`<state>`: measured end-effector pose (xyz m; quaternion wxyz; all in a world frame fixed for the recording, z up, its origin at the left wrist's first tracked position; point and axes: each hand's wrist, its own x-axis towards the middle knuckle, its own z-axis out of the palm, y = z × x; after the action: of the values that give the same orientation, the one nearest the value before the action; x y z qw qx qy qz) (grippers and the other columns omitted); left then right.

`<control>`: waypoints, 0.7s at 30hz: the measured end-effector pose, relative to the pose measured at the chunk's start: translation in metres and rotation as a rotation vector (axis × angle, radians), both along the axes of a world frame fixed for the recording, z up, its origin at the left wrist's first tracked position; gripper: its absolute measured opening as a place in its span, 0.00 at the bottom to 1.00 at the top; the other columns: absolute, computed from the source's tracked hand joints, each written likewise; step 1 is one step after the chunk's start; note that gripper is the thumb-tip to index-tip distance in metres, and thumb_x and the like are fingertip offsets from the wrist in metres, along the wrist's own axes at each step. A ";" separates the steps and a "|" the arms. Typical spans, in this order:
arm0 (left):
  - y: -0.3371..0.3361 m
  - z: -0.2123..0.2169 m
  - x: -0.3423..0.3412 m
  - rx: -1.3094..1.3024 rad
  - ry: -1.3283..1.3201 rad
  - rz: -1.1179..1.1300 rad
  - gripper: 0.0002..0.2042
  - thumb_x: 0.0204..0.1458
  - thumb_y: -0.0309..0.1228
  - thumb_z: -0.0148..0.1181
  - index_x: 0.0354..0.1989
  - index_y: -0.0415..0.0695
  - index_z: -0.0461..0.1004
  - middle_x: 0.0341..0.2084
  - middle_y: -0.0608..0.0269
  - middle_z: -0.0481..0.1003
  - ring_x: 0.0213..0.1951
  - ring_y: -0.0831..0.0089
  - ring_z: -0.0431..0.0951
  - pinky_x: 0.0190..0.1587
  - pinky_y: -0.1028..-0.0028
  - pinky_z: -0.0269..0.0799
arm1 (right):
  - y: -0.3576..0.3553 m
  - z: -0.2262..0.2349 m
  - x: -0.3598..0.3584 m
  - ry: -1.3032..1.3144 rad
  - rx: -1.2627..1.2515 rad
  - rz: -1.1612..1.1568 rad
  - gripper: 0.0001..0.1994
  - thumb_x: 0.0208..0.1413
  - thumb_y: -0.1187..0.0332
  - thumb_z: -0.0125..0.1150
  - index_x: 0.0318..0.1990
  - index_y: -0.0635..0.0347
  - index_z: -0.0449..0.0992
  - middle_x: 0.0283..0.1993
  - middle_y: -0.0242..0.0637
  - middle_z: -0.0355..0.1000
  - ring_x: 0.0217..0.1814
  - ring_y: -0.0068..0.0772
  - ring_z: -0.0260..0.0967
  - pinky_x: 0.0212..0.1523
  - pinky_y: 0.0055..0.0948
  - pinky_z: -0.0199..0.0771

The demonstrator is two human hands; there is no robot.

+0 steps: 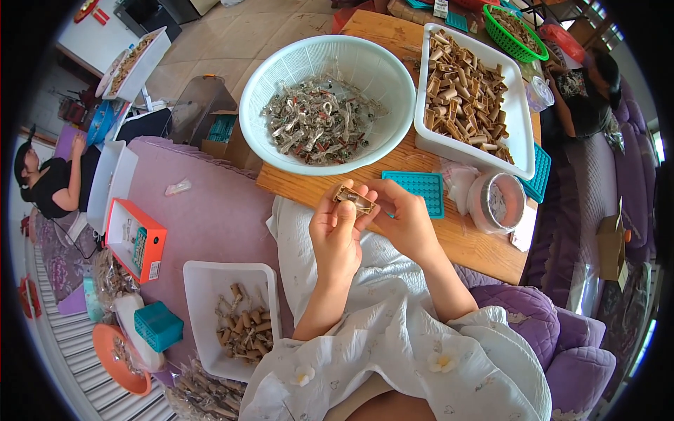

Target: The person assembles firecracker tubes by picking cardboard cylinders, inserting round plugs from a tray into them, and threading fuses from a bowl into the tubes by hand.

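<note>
Nearest: white patterned fabric (397,323) over the lap, w/ both hands above it, just off the near edge of the brown wooden surface (484,256).

L hand (335,235) was gripping the piece: a tan, hollow, trough-shaped shell w/ its open side up (356,199), pinched btwn thumb (near side) and fingers (far side). Small bits inside, too blurred to ID. R hand (407,221) was half closed, fingers bent in at the shell's right end; contact vs just beside, couldn't tell.

Key relation: shell's long axis ran roughly crosswise btwn the hands, slanting from far-left down to near-right. L hand had the left end + middle, so it was the closer one; R hand sat off the right end, approx in line w/ the axis. Shell pos: in the hands, not on the surface.

Left of lap: white rectangular plastic bin (202,298) w/ more tan shells, some w/ clear wrap.

On the surface, just past the R hand: flat teal gridded tray (425,184); to its right, a round clear plastic tub (483,217).

Farther, straight ahead: big pale round perforated basin (394,81) full of clear-wrapped small parts (319,119); right of it, white rectangular tray (449,146) piled w/ loose tan shells.

Farthest R: bright green basket (507,41), also loaded.
</note>
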<state>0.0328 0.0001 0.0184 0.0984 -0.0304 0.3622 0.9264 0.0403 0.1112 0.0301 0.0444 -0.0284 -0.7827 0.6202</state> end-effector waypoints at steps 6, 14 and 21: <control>0.006 -0.006 0.008 -0.110 0.061 -0.004 0.17 0.49 0.28 0.52 0.46 0.34 0.61 0.38 0.52 0.69 0.41 0.63 0.72 0.44 0.68 0.70 | 0.009 -0.013 0.005 0.091 -0.216 -0.069 0.11 0.41 0.82 0.51 0.37 0.67 0.68 0.33 0.37 0.70 0.36 0.26 0.69 0.37 0.22 0.68; 0.009 -0.010 0.016 -0.412 0.260 0.063 0.14 0.49 0.23 0.50 0.45 0.33 0.63 0.37 0.53 0.71 0.41 0.73 0.71 0.44 0.78 0.67 | 0.008 -0.013 0.014 0.047 -0.134 -0.102 0.09 0.39 0.79 0.54 0.33 0.68 0.68 0.29 0.36 0.70 0.31 0.21 0.67 0.36 0.21 0.69; 0.004 -0.021 0.026 -0.553 0.353 0.139 0.14 0.48 0.22 0.51 0.45 0.34 0.64 0.37 0.54 0.71 0.39 0.74 0.72 0.41 0.80 0.68 | 0.000 -0.016 0.015 -0.101 -0.212 -0.036 0.08 0.42 0.79 0.55 0.33 0.67 0.68 0.28 0.33 0.69 0.30 0.18 0.67 0.33 0.18 0.69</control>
<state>0.0585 0.0044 -0.0030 -0.0411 0.0804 0.6084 0.7884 0.0557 0.1110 0.0142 0.0127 -0.0782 -0.7132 0.6965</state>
